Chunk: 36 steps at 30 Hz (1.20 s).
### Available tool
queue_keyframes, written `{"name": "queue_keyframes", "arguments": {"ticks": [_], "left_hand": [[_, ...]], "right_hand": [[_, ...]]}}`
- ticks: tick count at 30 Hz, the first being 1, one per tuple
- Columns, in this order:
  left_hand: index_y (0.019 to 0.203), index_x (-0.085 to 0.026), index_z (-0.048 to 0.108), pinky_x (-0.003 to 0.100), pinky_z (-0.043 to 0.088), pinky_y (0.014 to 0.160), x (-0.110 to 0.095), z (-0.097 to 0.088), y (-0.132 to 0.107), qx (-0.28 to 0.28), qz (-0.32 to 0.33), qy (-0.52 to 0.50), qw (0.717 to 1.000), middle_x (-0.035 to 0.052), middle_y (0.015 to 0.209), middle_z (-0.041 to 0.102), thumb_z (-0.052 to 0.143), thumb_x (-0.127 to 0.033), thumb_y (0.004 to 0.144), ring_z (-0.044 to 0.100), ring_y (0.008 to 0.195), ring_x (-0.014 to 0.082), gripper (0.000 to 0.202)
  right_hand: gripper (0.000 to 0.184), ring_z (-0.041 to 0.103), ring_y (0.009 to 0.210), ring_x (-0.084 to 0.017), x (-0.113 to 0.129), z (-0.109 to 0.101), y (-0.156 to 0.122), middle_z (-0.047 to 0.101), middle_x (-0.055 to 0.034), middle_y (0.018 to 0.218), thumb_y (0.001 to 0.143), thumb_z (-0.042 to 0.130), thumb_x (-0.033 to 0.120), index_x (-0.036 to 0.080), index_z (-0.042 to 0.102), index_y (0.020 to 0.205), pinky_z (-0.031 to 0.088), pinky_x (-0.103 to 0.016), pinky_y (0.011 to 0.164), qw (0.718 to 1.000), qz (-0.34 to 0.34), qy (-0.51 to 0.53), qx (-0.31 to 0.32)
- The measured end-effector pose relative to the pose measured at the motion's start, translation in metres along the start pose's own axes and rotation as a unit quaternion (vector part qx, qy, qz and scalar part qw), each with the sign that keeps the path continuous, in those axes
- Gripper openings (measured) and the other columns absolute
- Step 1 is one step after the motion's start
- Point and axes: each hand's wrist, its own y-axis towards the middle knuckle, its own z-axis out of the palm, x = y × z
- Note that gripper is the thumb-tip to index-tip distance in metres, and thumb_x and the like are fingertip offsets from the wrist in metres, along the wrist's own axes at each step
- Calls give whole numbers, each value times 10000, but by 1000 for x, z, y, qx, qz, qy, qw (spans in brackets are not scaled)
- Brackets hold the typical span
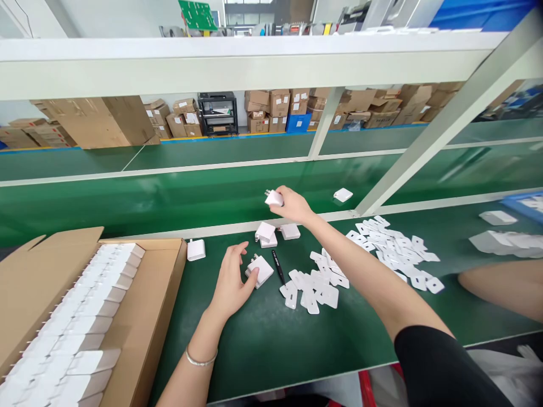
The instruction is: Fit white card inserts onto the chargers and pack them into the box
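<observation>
My right hand [294, 204] reaches out over the green belt behind the bench, its fingers closed round a white plug charger [274, 198] with the prongs pointing left. On the bench, my left hand [231, 278] has its fingers apart beside a small stack of white chargers [262, 270]; the thumb lies at the stack's near edge, and whether it presses there I cannot tell. Behind that stack sit further chargers [265, 230] and one more charger [290, 231]. A black pen [278, 265] lies just right of the stack, touching or close to loose white plastic plates [320, 285].
At left, an open cardboard box [167, 305] holds rows of white chargers. A lone charger [195, 249] stands beside it. Another pile of white plates [394, 249] lies at right, near another person's arm [503, 288]. One charger [343, 195] rests on the belt. A slanted post [428, 118] rises at right.
</observation>
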Motion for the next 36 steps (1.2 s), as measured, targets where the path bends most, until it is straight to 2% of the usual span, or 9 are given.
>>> {"name": "queue_keyframes", "arguments": {"ticks": [4,8,13,15,17,20,26,31,36], "left_hand": [[1535,-262,241,393,537,893,-8,9,-3,-89,60,-21,994,167,1419,377,684,-253,870,580,959,180,799],[1521,-283,315,372,561,906,-16,14,-8,-75,96,-2,993,161,1507,344,713,-233,853,554,1240,270,779],[1343,-259,518,361,567,903,-15,11,-9,-137,119,-2,983,115,1335,518,611,-159,922,581,1218,248,443],[1294,-237,548,365,567,909,-15,9,-9,-159,95,-45,982,113,1278,545,615,-175,928,599,1175,237,377],[1248,-217,571,353,571,885,-15,7,-8,-173,65,-103,977,116,1231,560,602,-193,938,613,1130,229,313],[1199,-206,597,333,571,830,-16,6,-10,-176,48,-168,969,111,1168,575,596,-220,945,631,1039,215,254],[1164,-212,598,311,562,766,-18,5,-13,-164,66,-227,958,67,1057,583,636,-226,919,638,883,174,248],[1196,-228,601,300,561,736,-18,6,-14,-134,52,-248,958,76,1106,621,625,-248,931,643,860,174,267],[1195,-225,573,299,530,772,-21,5,-13,-36,17,-272,961,78,1109,591,591,-275,959,622,931,190,241]], "right_hand": [[325,618,788,-171,55,-17,-70,678,-39,1024,807,670,393,205,619,1067,396,-271,644,988,-102,115,18],[354,618,808,-193,92,-20,-127,671,-76,1048,794,695,366,168,607,1073,393,-290,648,982,-153,98,53],[604,625,927,-179,79,-30,-157,645,-41,1137,802,771,471,205,504,1274,444,-272,723,946,-180,210,171],[490,607,838,-155,61,-29,-164,643,-14,1046,854,719,535,218,537,1180,414,-263,672,954,-133,192,187],[333,587,795,-159,41,-21,-170,633,-30,993,922,648,502,187,563,985,364,-278,644,985,-50,79,147],[292,595,800,-192,18,3,-180,620,-71,988,931,650,433,154,564,909,294,-296,603,986,27,-81,144],[183,618,821,-196,-4,39,-194,629,-62,958,942,613,329,150,592,916,331,-301,603,990,29,-96,95],[133,609,770,-168,0,33,-195,635,-34,876,942,626,299,173,642,979,442,-300,666,997,-22,73,-13],[241,596,821,-137,40,11,-197,610,-57,1017,957,636,248,216,652,1196,529,-287,744,928,-174,297,-144]]}}
